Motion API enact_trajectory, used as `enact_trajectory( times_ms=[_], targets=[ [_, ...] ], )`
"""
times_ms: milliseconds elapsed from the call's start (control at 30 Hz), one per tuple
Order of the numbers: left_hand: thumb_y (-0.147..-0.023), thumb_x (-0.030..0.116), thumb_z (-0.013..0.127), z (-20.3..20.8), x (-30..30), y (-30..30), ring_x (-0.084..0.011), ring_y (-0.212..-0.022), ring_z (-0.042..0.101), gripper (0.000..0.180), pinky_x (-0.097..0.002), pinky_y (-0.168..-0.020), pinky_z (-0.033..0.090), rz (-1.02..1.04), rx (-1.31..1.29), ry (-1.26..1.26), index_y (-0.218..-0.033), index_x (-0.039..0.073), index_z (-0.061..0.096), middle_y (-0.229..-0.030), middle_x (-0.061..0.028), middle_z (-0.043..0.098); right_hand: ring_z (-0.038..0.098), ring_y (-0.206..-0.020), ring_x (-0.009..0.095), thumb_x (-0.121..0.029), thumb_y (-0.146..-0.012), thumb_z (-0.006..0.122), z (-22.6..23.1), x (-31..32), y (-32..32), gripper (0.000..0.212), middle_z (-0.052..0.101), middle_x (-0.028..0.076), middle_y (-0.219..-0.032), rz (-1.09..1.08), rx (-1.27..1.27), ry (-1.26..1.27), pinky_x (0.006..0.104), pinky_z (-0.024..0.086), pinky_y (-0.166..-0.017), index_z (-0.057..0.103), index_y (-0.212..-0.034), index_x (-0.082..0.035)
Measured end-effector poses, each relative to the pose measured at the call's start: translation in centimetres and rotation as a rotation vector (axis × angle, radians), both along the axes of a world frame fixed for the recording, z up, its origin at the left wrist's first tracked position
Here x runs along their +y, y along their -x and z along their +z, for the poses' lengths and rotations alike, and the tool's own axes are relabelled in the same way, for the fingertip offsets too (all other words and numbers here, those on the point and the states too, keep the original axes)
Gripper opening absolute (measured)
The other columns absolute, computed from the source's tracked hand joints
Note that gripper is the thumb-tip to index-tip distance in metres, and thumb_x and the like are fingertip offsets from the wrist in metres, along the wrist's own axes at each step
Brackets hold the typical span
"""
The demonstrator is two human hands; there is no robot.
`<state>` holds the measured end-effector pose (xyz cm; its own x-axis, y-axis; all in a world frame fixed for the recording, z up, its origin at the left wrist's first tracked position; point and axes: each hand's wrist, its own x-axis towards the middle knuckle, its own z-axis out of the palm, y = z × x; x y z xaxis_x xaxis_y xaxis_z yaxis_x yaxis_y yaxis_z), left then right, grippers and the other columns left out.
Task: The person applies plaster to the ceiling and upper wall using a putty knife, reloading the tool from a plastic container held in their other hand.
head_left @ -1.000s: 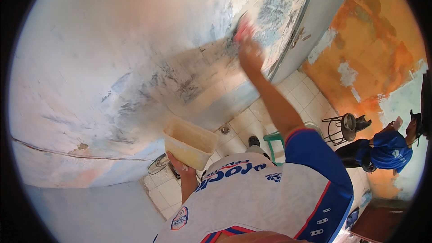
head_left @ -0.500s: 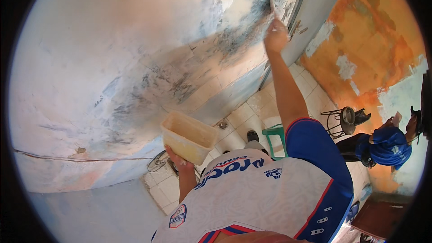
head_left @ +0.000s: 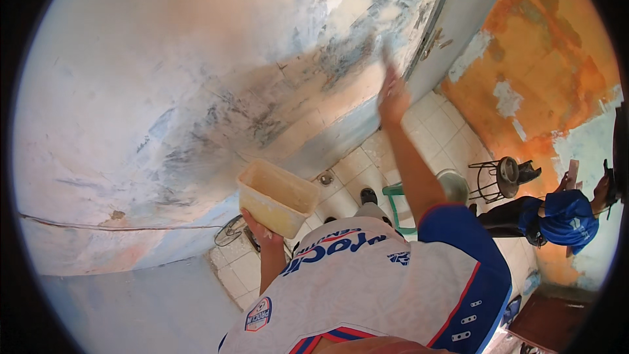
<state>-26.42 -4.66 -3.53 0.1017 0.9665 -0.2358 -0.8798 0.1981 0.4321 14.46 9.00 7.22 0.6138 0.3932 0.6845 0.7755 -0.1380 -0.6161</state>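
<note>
My left hand [head_left: 263,231] grips a cream plastic tub [head_left: 270,213] from below and the side, in front of my shirt. Pale smears coat the tub's inner walls. Stretched out ahead, my right hand [head_left: 394,99] is closed round a thin-bladed putty knife [head_left: 386,56], which is smeared by motion. The blade points up and away beside the wall [head_left: 216,72]; whether it touches the surface I cannot tell. This wall is whitish and peach, with dark grey-blue patches running diagonally across it.
A green plastic stool [head_left: 394,191] and a pale bucket [head_left: 453,185] stand by my legs. Further right are a black wire stand [head_left: 488,182] and a person in blue [head_left: 569,217] facing an orange patchy wall [head_left: 534,65]. A fan [head_left: 229,233] sits lower left; a cable [head_left: 131,228] crosses the wall.
My right hand and the putty knife have come down along the wall, back toward me. More of the pale bucket shows beside my arm. The tub stays nearly in place.
</note>
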Motion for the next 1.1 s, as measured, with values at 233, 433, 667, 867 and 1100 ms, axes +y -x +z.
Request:
enact_trajectory(
  times_ms=[233,433,667,867,1100],
  targets=[
    [-0.091,0.062,0.059,0.8,-0.5,-0.5,-0.0294,-0.134,0.045,0.075,-0.0489,-0.113,0.039,0.034,0.066,0.011,-0.148,0.017,0.040,-0.147,-0.0072,0.048,0.066,-0.097,0.030,-0.014,-0.090,0.060,0.4,7.7,0.5,0.040,0.067,0.012,-0.115,-0.108,-0.577,0.102,0.0388,0.056,-0.076,0.060,-0.130,-0.006],
    [-0.094,0.063,0.052,-0.1,-1.0,1.7,-0.0287,-0.134,0.046,0.074,-0.0464,-0.111,0.040,0.076,0.008,-0.052,-0.149,0.015,0.038,-0.147,-0.0074,0.047,0.068,-0.086,0.029,-0.005,-0.083,0.067,-5.7,-1.1,15.2,0.030,0.068,0.013,-0.099,0.424,-0.412,0.040,0.0388,0.057,-0.068,0.068,-0.113,-0.003],
    [-0.093,0.066,0.051,0.8,-2.5,3.9,-0.0290,-0.136,0.044,0.076,-0.0482,-0.113,0.038,0.090,0.022,-0.009,-0.150,0.017,0.037,-0.149,-0.0068,0.046,0.064,-0.074,0.034,-0.014,-0.099,0.056,8.2,3.8,-2.3,0.023,0.067,0.015,-0.083,-0.071,-0.197,-0.132,0.0414,0.051,-0.063,0.068,-0.114,0.000],
    [-0.095,0.065,0.048,1.3,-1.8,3.0,-0.0292,-0.137,0.042,0.074,-0.0492,-0.114,0.037,0.056,0.089,-0.066,-0.151,0.019,0.034,-0.151,-0.0061,0.042,0.065,-0.103,0.030,-0.022,-0.093,0.057,1.4,11.6,-1.0,0.037,0.066,0.013,-0.120,-0.308,-0.576,0.166,0.0423,0.056,-0.075,0.061,-0.127,-0.006],
    [-0.093,0.065,0.051,0.8,-0.9,2.3,-0.0293,-0.136,0.044,0.077,-0.0488,-0.113,0.038,0.016,0.046,-0.015,-0.151,0.017,0.036,-0.150,-0.0072,0.045,0.066,-0.079,0.026,-0.009,-0.085,0.066,-4.1,-1.3,14.4,0.024,0.068,0.011,-0.086,0.424,-0.474,-0.065,0.0335,0.055,-0.062,0.070,-0.108,-0.004]
  ],
)
